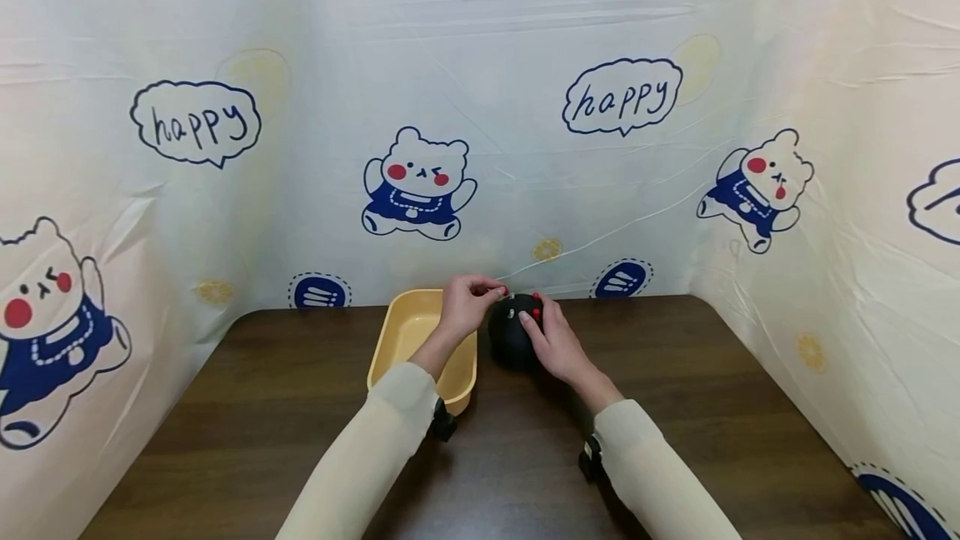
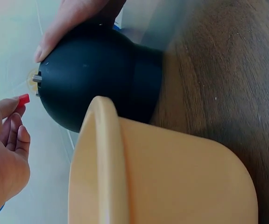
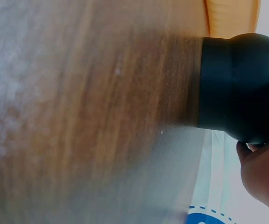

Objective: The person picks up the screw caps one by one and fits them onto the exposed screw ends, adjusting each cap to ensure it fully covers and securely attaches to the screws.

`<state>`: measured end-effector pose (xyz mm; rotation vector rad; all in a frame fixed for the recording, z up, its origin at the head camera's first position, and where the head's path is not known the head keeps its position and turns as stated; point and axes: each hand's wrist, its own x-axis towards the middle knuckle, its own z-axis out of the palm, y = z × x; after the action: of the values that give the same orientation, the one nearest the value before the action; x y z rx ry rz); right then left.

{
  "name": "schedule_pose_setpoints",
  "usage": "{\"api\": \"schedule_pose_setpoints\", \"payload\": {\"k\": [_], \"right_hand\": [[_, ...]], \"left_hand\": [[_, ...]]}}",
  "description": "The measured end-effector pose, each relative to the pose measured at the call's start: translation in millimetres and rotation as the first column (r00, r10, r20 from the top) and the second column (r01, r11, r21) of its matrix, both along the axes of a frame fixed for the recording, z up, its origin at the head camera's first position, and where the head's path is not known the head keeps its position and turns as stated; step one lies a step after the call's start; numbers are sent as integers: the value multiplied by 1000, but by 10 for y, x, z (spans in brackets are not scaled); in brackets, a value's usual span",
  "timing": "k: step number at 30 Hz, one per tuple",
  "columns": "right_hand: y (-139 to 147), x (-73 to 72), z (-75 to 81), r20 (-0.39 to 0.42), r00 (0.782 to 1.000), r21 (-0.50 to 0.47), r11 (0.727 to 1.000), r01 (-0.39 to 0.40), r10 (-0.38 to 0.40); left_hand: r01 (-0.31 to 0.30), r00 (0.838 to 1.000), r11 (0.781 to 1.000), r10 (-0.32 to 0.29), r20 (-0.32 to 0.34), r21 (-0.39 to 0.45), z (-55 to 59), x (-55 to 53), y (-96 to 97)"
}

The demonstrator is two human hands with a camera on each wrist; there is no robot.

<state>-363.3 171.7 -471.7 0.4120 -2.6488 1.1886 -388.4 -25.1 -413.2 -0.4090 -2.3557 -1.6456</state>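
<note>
A black ball-shaped object point(image 1: 508, 352) with a flared base stands on the table. Bare metal studs point(image 2: 37, 79) stick out of its top, and small red caps point(image 1: 536, 312) show on its right side. Between thumb and fingers my left hand point(image 1: 465, 304) pinches a red cap point(image 2: 24, 99), apart from the studs in the left wrist view. My right hand point(image 1: 558, 340) holds the black object from the right, thumb on top and fingers round its far side, partly hidden. In the right wrist view, that hand point(image 3: 265, 172) touches the object's rounded part.
Left of the black object stands a yellow plastic tub point(image 1: 375, 357), partly covered by my left forearm. The brown wooden table point(image 1: 285, 407) ends at a printed curtain point(image 1: 510, 148) behind and at both sides.
</note>
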Motion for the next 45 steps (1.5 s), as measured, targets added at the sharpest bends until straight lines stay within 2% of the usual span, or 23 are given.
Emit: {"api": "schedule_pose_setpoints", "payload": {"k": [4,12,21,28,34,40,45], "right_hand": [[-4,1,-9,11,1000,3,1000,-7,7],[11,-12,-17,11,1000,-6,1000,0,0],[-2,-16,-29,5,1000,-3,1000,-2,2],[6,-13,-21,10,1000,-8,1000,1,-1],[9,-18,-24,22,1000,1,1000,-1,1],[-3,-13,-36,-4,1000,-1,1000,-3,3],[12,-13,-11,4,1000,-11,1000,-6,6]], "left_hand": [[-10,1000,1000,10,-1,-6,-15,-16,35],[-13,1000,997,13,-8,-72,-21,-53,98],[24,999,990,-28,-28,-140,-65,-67,121],[13,999,984,-20,-40,-177,-60,-67,140],[22,1000,986,-25,-15,-165,-53,-38,148],[56,998,984,-53,22,-169,-51,-39,134],[65,997,980,-59,40,-189,23,-38,82]]}}
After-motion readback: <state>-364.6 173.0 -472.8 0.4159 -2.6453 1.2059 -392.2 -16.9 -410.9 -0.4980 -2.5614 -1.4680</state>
